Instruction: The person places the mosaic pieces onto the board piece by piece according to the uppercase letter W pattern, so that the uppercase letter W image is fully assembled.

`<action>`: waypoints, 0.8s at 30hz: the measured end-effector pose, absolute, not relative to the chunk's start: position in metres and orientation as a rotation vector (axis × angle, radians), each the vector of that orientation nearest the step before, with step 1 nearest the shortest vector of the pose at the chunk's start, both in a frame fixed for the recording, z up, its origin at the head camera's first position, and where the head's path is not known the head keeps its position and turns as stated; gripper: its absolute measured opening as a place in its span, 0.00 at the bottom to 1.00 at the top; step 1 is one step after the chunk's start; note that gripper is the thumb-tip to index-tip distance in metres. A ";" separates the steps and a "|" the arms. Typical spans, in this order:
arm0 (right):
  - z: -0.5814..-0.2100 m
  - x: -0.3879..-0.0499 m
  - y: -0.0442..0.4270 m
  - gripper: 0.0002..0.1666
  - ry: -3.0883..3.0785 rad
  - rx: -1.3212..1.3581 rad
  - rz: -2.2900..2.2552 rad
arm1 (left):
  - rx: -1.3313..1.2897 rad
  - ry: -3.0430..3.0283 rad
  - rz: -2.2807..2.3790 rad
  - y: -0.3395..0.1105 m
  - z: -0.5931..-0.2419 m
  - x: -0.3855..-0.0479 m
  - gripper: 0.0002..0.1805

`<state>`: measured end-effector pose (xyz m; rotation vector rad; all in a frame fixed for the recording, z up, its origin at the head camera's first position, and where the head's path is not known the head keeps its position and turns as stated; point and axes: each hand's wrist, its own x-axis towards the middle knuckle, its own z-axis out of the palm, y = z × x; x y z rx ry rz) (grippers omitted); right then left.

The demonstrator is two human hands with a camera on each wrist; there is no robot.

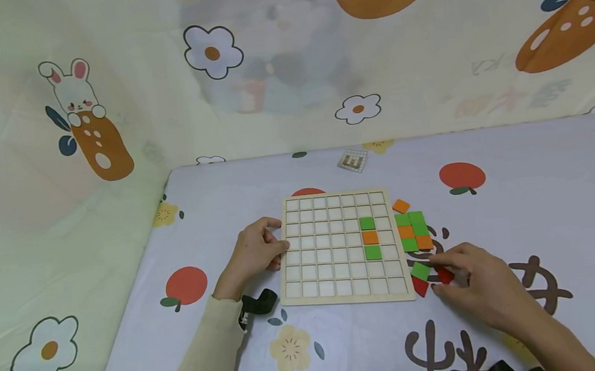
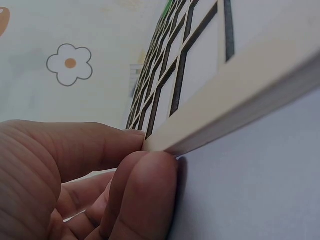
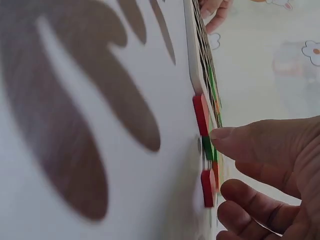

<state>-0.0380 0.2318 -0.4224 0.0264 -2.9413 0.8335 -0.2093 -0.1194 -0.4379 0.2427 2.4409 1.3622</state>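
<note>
Head view: from above, forward and down over counter (image 1: 543,196). Wrist views, two: low, close, sharing the gridded board (image 1: 340,255).

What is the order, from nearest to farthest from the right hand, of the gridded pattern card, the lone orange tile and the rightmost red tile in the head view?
1. Rightmost red tile: at the right hand's fingertips.
2. Lone orange tile: right of the grid board.
3. Gridded pattern card: beyond the board's far edge.
</note>
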 end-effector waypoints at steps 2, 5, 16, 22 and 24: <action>-0.425 -0.037 0.234 0.26 -2.952 -0.011 0.807 | 0.242 2.438 1.366 -0.120 -0.438 -0.209 0.25; -0.428 -0.037 0.237 0.25 -2.969 -0.062 0.789 | 0.244 2.436 1.371 -0.120 -0.439 -0.209 0.25; -0.430 -0.039 0.240 0.15 -3.023 -0.180 0.816 | 0.243 2.441 1.376 -0.119 -0.439 -0.209 0.24; -0.427 -0.041 0.238 0.13 -3.046 -0.205 0.871 | 0.251 2.443 1.374 -0.120 -0.439 -0.209 0.24; -0.427 -0.041 0.237 0.12 -3.047 -0.207 0.886 | 0.250 2.441 1.376 -0.120 -0.439 -0.210 0.24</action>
